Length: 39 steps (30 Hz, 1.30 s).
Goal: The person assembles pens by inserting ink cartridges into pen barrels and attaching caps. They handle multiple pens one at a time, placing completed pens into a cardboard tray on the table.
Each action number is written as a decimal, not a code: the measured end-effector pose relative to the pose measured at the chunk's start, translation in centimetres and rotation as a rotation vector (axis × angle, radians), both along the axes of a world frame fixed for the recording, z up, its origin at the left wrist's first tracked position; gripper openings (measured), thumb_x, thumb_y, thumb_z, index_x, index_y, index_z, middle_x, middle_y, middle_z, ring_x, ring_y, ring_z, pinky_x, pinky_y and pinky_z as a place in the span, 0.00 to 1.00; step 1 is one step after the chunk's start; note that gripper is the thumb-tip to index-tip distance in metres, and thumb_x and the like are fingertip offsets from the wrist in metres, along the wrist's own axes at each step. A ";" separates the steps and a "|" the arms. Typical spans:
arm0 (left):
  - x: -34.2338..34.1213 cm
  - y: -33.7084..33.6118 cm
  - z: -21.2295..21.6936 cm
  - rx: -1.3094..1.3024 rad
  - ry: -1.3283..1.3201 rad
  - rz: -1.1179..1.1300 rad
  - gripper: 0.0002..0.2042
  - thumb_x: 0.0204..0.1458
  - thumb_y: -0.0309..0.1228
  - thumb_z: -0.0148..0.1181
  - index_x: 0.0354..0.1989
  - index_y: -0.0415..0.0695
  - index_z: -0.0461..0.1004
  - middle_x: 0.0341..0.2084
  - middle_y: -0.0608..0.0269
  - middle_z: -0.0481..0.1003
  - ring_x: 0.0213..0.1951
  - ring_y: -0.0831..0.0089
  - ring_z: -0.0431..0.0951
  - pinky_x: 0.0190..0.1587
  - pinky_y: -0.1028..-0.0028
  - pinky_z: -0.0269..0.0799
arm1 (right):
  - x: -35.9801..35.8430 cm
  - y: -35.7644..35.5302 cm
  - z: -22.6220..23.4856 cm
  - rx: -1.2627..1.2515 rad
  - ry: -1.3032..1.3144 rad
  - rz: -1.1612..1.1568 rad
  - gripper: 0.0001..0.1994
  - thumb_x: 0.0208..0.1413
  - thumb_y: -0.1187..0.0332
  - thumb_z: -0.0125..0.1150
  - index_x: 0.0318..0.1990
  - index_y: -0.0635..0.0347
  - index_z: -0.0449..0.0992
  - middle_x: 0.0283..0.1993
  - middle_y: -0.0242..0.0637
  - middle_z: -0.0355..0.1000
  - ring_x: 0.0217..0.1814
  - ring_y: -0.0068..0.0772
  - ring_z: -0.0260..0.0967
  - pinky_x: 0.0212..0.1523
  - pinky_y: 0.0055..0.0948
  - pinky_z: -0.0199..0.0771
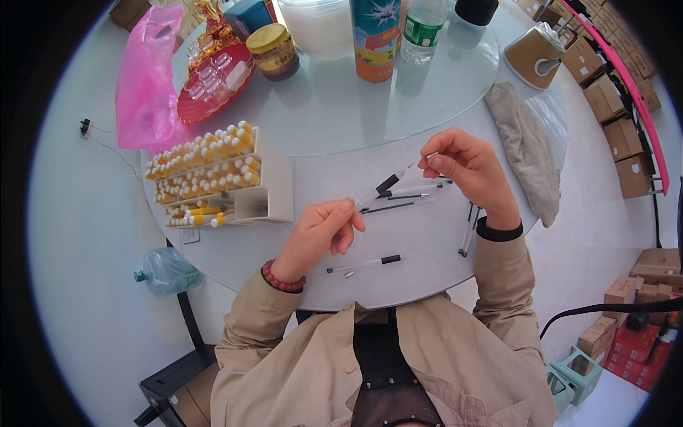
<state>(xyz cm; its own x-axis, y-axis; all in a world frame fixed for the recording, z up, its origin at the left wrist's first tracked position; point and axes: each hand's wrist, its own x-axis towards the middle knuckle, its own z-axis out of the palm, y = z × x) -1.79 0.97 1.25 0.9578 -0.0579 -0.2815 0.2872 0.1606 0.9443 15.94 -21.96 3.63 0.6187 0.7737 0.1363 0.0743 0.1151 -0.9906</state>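
Note:
My left hand is closed round the rear of a clear pen barrel with a black grip. Its thin bare refill tip points up and right toward my right hand. The thumb and fingers there pinch a small pale piece, too small to name, just apart from the tip. Under the hands lie several loose pen barrels and refills. Closer to me on the table rest another clear pen with a black grip and a small silvery cone. More pen parts lie beside my right wrist.
At left stands a pale rack of yellow, white-ended sticks. A glass turntable carries a red tray, a jar, an orange-blue can and a bottle. A grey cloth lies along the right edge.

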 end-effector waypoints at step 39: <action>0.0 0.4 -0.2 0.031 -0.007 0.041 0.19 0.67 0.42 0.47 0.32 0.41 0.76 0.13 0.73 0.68 0.17 0.86 0.64 0.22 0.83 0.58 | 0.3 -0.1 0.0 -0.031 0.105 -0.241 0.08 0.66 0.66 0.56 0.42 0.62 0.73 0.30 0.26 0.68 0.30 0.16 0.62 0.32 0.18 0.64</action>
